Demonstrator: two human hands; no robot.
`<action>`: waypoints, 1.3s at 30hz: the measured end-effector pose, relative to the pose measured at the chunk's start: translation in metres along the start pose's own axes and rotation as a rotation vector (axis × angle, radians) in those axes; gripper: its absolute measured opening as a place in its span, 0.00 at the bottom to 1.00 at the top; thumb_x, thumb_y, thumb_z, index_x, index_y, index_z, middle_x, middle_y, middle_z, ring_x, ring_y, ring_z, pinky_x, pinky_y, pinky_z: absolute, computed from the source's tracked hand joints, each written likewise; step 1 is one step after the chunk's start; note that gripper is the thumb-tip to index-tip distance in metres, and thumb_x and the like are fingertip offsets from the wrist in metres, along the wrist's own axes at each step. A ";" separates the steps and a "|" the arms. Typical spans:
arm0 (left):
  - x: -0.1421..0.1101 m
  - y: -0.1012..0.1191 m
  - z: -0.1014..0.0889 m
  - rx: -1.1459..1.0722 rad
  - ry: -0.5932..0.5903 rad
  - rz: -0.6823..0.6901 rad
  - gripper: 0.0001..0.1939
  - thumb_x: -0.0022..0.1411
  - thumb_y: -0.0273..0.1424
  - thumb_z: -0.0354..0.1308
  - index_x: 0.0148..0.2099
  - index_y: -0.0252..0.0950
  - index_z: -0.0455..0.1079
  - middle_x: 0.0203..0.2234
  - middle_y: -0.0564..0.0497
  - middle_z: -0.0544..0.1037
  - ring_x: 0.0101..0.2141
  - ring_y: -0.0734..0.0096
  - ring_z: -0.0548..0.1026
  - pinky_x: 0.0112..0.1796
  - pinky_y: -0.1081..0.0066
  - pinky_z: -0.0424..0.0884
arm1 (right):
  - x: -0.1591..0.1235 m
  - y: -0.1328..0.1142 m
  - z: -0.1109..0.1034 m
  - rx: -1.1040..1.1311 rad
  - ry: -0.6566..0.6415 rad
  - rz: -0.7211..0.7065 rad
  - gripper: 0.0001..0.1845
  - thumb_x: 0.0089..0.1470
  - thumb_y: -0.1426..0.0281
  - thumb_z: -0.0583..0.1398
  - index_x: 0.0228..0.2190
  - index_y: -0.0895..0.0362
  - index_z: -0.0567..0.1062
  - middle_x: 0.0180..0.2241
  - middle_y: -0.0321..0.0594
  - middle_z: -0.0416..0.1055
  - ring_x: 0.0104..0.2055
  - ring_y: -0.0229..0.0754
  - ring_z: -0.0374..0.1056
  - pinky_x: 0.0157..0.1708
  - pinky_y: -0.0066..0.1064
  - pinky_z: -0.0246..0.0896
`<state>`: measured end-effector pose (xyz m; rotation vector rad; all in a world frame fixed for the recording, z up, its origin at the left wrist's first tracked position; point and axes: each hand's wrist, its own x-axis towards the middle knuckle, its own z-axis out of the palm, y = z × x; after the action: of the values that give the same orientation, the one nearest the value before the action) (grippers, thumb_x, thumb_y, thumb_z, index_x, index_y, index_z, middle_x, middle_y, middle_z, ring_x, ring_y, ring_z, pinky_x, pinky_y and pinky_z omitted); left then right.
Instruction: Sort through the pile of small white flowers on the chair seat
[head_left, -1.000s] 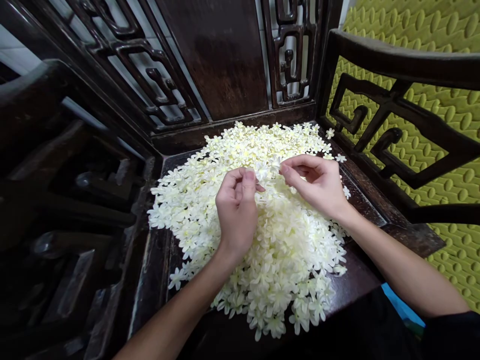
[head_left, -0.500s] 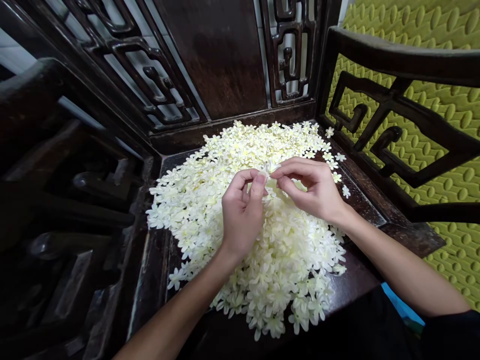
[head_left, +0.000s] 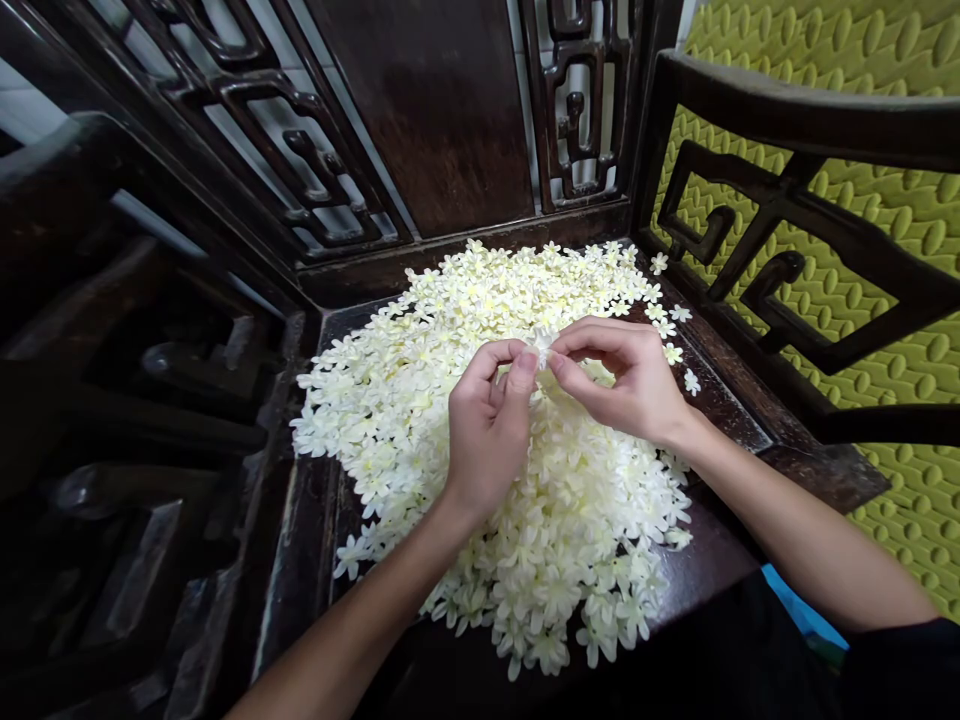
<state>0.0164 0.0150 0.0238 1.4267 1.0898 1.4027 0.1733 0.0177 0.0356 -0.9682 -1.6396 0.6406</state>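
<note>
A broad heap of small white and pale yellow artificial-looking flowers [head_left: 420, 360] covers the dark wooden seat [head_left: 720, 560]. Above its middle, my left hand [head_left: 491, 430] pinches a white flower [head_left: 541, 345] between thumb and index finger. From the other side my right hand [head_left: 622, 380] meets it, thumb and fingertips closed on the same flower. Petals show between the two hands; the flower's lower part and anything threaded on it are hidden by my fingers.
A dark carved backrest [head_left: 450, 130] rises behind the heap. Carved armrests stand at the left [head_left: 165, 420] and right [head_left: 802, 210]. Several loose flowers [head_left: 681, 313] lie by the right edge. Yellow-green textured padding [head_left: 907, 350] lies beyond, and something blue [head_left: 806, 610] shows near my right forearm.
My right thumb and fingertips have closed on the flower at my left fingertips. My left hand has shifted slightly to the right. The heap looks the same.
</note>
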 end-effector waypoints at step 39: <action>0.001 0.000 0.004 0.008 0.194 0.042 0.12 0.64 0.41 0.65 0.40 0.37 0.78 0.32 0.50 0.82 0.32 0.73 0.79 0.34 0.74 0.73 | 0.002 0.000 -0.006 0.340 -0.130 0.223 0.12 0.54 0.61 0.70 0.37 0.56 0.85 0.35 0.40 0.82 0.32 0.38 0.73 0.27 0.27 0.68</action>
<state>0.0203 0.0162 0.0236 1.3470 1.1933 1.5942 0.1791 0.0187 0.0380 -0.8775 -1.4811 1.1146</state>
